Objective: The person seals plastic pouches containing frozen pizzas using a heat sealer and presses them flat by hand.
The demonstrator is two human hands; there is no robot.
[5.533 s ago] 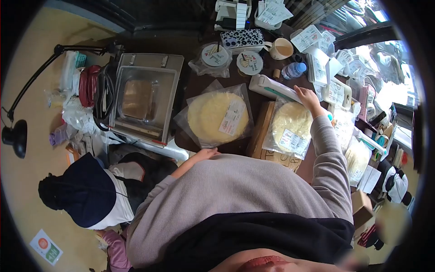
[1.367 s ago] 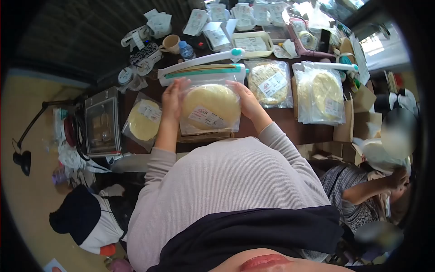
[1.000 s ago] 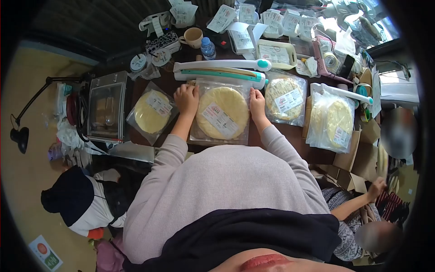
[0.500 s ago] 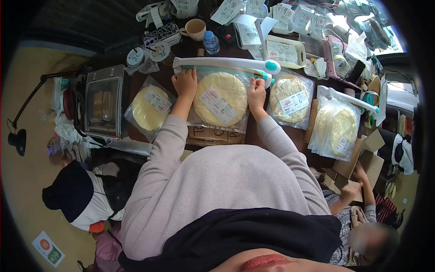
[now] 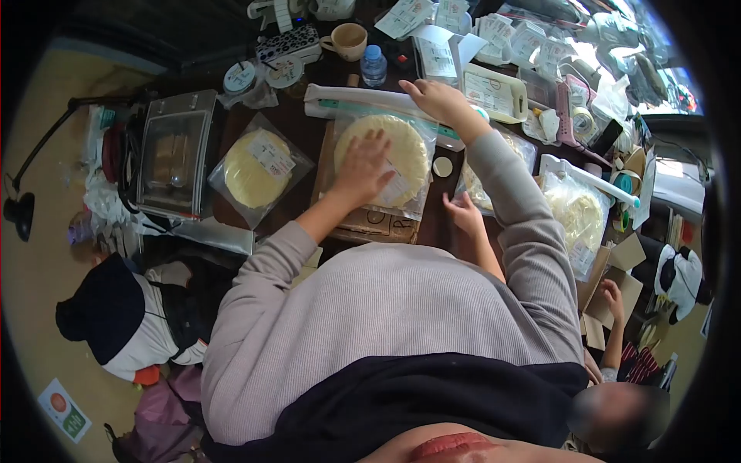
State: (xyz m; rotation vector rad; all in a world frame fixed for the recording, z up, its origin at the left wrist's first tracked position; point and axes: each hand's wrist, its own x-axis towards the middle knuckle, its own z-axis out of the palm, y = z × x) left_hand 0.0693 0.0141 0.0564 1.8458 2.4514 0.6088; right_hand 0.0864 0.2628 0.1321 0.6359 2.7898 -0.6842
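My left hand point(image 5: 363, 168) lies spread and flat on a round, pale flatbread point(image 5: 409, 147) in a clear bag, partly hiding its label. The bag's far edge lies at a white and turquoise bag sealer point(image 5: 347, 100). My right hand point(image 5: 440, 102) presses down on the sealer's long arm near its right end; its fingertips are partly hidden. Under the flatbread is a cardboard piece point(image 5: 370, 224). To the left lies another bagged flatbread point(image 5: 255, 174); a third bagged one point(image 5: 475, 185) is half hidden by my right forearm.
Another person's hand point(image 5: 467, 214) reaches beneath my right arm, beside a small white disc point(image 5: 442, 167). A second sealer point(image 5: 590, 179) and bagged flatbreads point(image 5: 579, 224) lie at right. A bottle point(image 5: 373, 68), a mug point(image 5: 347, 42) and label stacks point(image 5: 405, 17) stand behind.
My left hand has moved from the bag's far edge onto the flatbread. My right hand has gone from the bag's right corner onto the sealer arm. Another person's hand has come in at right.
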